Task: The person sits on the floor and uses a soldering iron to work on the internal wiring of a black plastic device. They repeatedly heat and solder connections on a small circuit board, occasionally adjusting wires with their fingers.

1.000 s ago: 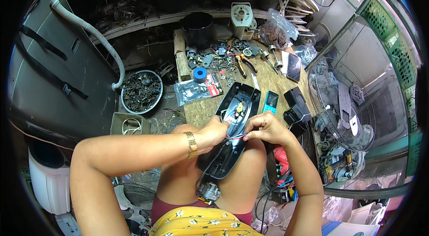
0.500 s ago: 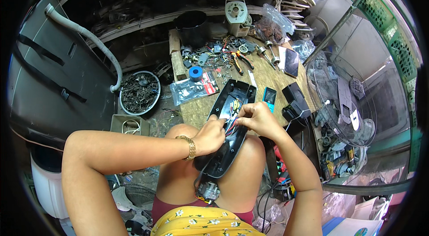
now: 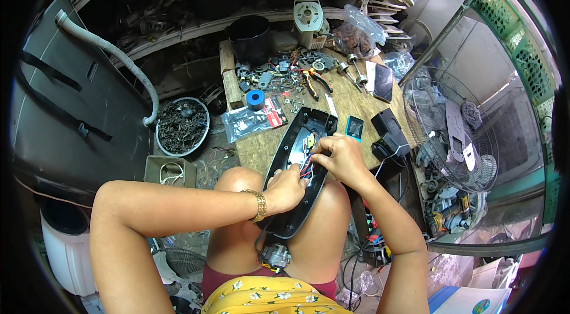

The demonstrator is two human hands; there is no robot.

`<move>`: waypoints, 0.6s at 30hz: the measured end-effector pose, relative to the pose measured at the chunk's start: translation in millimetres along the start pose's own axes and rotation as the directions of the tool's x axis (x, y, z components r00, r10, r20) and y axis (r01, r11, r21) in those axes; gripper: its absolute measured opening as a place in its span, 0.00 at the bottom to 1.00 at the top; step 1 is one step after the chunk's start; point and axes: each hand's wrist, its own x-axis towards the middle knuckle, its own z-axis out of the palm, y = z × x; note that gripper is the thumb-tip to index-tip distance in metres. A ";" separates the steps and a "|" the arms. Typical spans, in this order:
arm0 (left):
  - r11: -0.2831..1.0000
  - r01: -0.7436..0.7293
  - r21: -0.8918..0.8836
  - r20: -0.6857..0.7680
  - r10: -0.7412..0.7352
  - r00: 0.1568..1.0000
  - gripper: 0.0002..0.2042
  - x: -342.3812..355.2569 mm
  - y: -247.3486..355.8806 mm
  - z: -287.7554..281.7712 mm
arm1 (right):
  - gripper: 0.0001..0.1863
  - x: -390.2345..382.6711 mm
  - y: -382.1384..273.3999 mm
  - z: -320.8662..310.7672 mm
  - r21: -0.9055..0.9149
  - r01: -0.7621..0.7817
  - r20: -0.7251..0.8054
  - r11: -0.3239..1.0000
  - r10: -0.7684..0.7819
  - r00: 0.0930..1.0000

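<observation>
A long black plastic housing (image 3: pixel 298 217) lies open side up across my thighs, its far end at the table edge. Thin red, blue and white wires (image 3: pixel 307 165) run inside it beside a small yellow part (image 3: pixel 311 141). My left hand (image 3: pixel 286 189), with a gold watch on the wrist, is closed at the wires in the middle of the housing, its fingertips partly hidden. Pinching the wires from the right side is my right hand (image 3: pixel 343 159). A small metal motor (image 3: pixel 275 256) sits in my lap by the near end, with a dark cord leading to it.
On the wooden table (image 3: pixel 350 100) are pliers (image 3: pixel 315 82), blue tape (image 3: pixel 256 99), a plastic bag (image 3: pixel 245 124), a blue phone (image 3: pixel 354 128), a dark smartphone (image 3: pixel 383 82) and scattered small parts. A fan guard (image 3: pixel 454 130) stands at right; a basin of screws (image 3: pixel 183 126) stands left.
My left hand has shifted slightly right and deeper into the housing, toward the wires. My right hand stays pinched at them. The whole view has tilted a little.
</observation>
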 end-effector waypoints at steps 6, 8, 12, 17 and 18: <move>0.998 -0.018 0.068 -0.027 0.020 0.999 0.16 0.1 4.9 0.3 | 0.07 -6.7 4.7 5.6 -0.012 -0.006 -0.033 1.000 0.005 0.999; 0.999 0.015 0.049 -0.041 -0.013 0.999 0.15 5.6 2.8 3.1 | 0.08 -6.1 4.4 3.8 -0.018 0.017 -0.020 1.000 -0.018 1.000; 0.996 0.064 0.057 -0.087 -0.058 0.994 0.15 9.5 3.2 9.0 | 0.12 -9.5 -2.6 -1.8 -0.146 0.185 -0.038 0.972 -0.192 0.981; 0.995 0.104 -0.007 -0.067 -0.104 0.992 0.16 7.8 5.6 7.5 | 0.14 -13.8 -14.0 -3.6 -0.146 0.406 0.135 0.902 -0.389 0.911; 0.992 0.127 -0.024 -0.041 -0.128 0.991 0.17 7.4 7.2 6.7 | 0.14 -14.5 -10.5 0.0 -0.133 0.390 0.164 0.911 -0.368 0.915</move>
